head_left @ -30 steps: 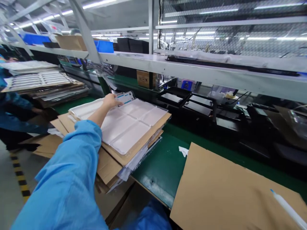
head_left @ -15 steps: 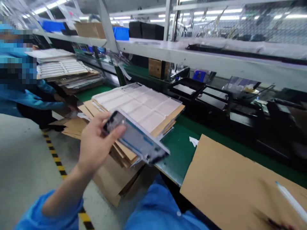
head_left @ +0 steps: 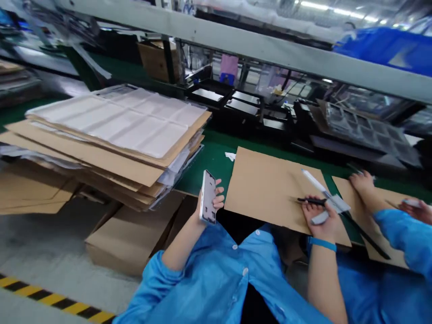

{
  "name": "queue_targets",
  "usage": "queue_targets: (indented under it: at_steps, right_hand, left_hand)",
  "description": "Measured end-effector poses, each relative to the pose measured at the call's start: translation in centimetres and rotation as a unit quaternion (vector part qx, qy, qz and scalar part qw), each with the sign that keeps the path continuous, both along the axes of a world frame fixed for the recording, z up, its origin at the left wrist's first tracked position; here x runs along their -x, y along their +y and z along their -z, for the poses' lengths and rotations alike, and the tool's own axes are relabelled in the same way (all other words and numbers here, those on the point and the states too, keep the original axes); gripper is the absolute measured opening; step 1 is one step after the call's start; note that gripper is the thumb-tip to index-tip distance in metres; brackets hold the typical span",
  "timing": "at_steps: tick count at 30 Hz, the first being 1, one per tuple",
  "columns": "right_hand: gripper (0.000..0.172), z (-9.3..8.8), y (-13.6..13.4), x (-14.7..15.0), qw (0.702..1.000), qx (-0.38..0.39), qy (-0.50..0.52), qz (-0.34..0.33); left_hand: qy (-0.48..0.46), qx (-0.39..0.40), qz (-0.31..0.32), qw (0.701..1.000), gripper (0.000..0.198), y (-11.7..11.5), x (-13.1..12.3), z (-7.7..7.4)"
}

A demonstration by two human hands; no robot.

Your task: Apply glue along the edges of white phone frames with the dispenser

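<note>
My left hand [head_left: 218, 198] is shut on a thin silver phone-sized panel [head_left: 208, 197], held upright on its edge just in front of the green bench [head_left: 209, 162]. My right hand [head_left: 320, 226], with a blue band on the wrist, rests on the near edge of a brown cardboard sheet [head_left: 263, 184]. It grips a slim black tool [head_left: 307, 200] together with a white, pen-like stick [head_left: 313, 181] and a small grey piece. Both sleeves are light blue.
A stack of cardboard sheets topped by white moulded trays [head_left: 118, 119] fills the bench's left side, above a cardboard box [head_left: 128, 238] on the floor. Black trays [head_left: 216, 94] line the back. Another person's hand [head_left: 362, 182] rests on cardboard at the right. A yellow-black stripe [head_left: 50, 299] marks the floor.
My left hand took the panel off the tray stack and brought it back to my chest, turning it upright. My view swung right and down, and my right hand came into sight.
</note>
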State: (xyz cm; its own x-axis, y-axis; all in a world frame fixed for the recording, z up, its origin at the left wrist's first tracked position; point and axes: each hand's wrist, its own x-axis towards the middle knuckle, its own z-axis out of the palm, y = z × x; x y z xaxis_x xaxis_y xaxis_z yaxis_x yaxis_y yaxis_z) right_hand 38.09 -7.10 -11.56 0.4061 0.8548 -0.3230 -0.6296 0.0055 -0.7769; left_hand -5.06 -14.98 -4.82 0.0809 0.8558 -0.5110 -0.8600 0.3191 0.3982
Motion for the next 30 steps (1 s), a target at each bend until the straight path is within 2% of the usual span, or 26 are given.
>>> queue_targets:
  at_steps: [3,5,8,11,13,16,22,24,27,29,30]
  right_hand:
    - [0.033,0.4,0.1,-0.5,1.000,0.017,0.002,-0.022]
    - [0.032,0.4,0.0,-0.5,0.999,0.014,0.021,-0.043]
    - [0.025,0.2,0.0,-0.2,0.996,-0.020,0.064,-0.061]
    - [0.031,0.0,0.2,0.2,0.993,-0.029,0.108,-0.040]
    - [0.031,-0.2,0.3,0.5,0.989,-0.034,0.136,-0.038]
    - [0.026,-0.8,0.1,0.9,0.986,-0.036,0.152,-0.050]
    - [0.024,-1.4,0.0,1.3,0.987,-0.023,0.145,-0.066]
    - [0.025,-0.8,0.0,1.3,0.987,-0.032,0.135,-0.082]
    - [0.023,0.5,-1.1,2.0,0.988,-0.089,0.082,-0.098]
    - [0.021,0.5,-2.4,2.9,0.986,-0.128,0.008,-0.102]
    - [0.019,-0.1,-2.8,3.2,0.986,-0.130,-0.030,-0.099]
  left_hand:
    - [0.016,0.005,0.088,0.996,0.089,3.4,0.0,-1.3]
    - [0.031,-0.005,0.124,0.992,0.096,5.3,-0.5,-2.7]
    - [0.060,-0.058,0.141,0.986,0.068,7.7,-2.4,-4.7]
    - [0.125,-0.119,0.179,0.969,0.046,9.9,-5.4,-5.3]
    - [0.215,-0.146,0.218,0.941,0.040,11.3,-7.7,-4.7]
    - [0.358,-0.162,0.237,0.889,0.032,13.2,-11.0,-2.5]
    - [0.488,-0.197,0.226,0.820,0.056,16.1,-15.9,2.1]
    - [0.528,-0.223,0.228,0.787,0.059,16.9,-16.3,2.9]
    - [0.585,-0.259,0.250,0.727,0.052,18.2,-15.6,3.4]
    - [0.609,-0.273,0.266,0.695,0.047,19.3,-14.8,3.5]
    - [0.619,-0.281,0.268,0.683,0.044,19.8,-14.4,3.7]
